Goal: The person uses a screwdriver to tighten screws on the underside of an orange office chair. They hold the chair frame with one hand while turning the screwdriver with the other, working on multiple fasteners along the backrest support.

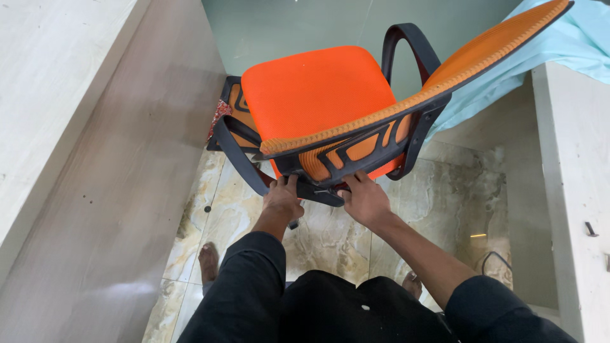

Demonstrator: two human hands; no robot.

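Observation:
An orange mesh office chair (318, 89) with a black plastic frame stands in front of me, its backrest (432, 82) tilted toward me. My left hand (282, 198) grips the black frame under the backrest on the left. Just to the right, my right hand (363, 198) holds the same lower frame, fingers curled under it. The chair's base and wheels are hidden under the seat. Both my forearms come up from dark sleeves at the bottom.
A pale wooden wall panel (95, 159) runs along the left. On the right stands a light desk side (572, 190), with a light blue cloth (559, 44) behind the chair. The floor is marbled tile (330, 235); my bare foot (208, 260) rests on it.

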